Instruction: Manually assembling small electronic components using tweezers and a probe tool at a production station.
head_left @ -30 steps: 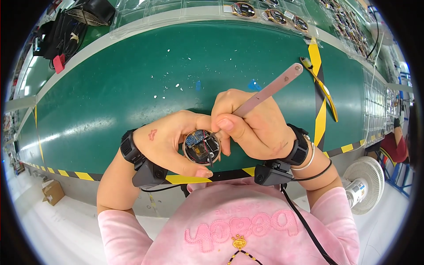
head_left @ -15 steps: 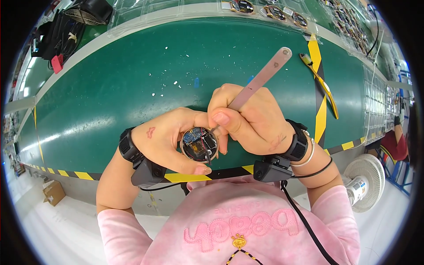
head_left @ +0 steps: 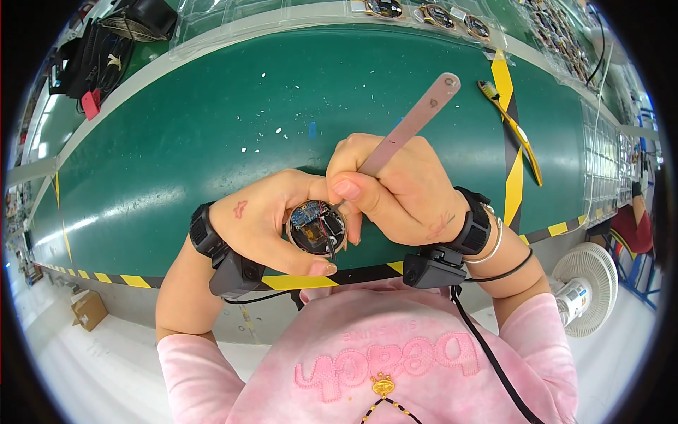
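Seemingly midway inside a watch not yet covered;
Gripping it with left hand; pinching tweezers with right hand

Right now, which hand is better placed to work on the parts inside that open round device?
Probably the right hand: it grips the long pink tool, whose narrow end reaches the edge of the open round device. The left hand is occupied holding that device.

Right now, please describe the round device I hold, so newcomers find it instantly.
At the near edge of the green table, find the left hand. It holds the round device, blue circuit board exposed. Similar ones lie in the clear tray; only this is held.
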`<move>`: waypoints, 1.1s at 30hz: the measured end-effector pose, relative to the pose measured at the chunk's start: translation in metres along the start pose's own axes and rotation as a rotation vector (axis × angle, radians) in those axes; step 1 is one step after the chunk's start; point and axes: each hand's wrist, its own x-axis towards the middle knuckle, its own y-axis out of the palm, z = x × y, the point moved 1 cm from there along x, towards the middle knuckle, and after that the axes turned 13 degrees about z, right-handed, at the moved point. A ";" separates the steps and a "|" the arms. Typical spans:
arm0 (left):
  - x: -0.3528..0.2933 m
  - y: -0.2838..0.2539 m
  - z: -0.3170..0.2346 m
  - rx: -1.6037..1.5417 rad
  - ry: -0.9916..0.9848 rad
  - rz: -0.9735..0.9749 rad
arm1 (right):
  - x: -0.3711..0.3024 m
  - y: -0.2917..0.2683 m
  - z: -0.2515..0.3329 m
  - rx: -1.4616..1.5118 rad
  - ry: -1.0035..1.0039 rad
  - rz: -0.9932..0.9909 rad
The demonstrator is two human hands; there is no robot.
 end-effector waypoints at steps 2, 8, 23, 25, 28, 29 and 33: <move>0.000 0.000 0.000 0.003 -0.004 -0.013 | 0.000 0.000 -0.001 -0.039 -0.003 -0.003; 0.000 0.001 -0.001 0.022 -0.027 -0.033 | -0.001 -0.002 0.000 -0.124 -0.033 0.009; 0.001 0.000 0.001 0.054 0.028 -0.056 | -0.003 -0.001 0.000 -0.337 -0.137 -0.021; 0.000 0.001 -0.005 0.022 -0.043 -0.078 | -0.003 -0.001 -0.002 -0.348 -0.182 -0.027; 0.000 0.002 -0.005 0.012 -0.089 -0.088 | -0.004 -0.004 -0.004 -0.363 -0.220 0.002; 0.000 0.002 -0.005 0.020 -0.098 -0.086 | -0.005 -0.006 -0.004 -0.376 -0.234 0.032; 0.001 0.002 -0.002 0.048 -0.074 -0.083 | -0.007 -0.010 -0.006 -0.377 -0.243 0.089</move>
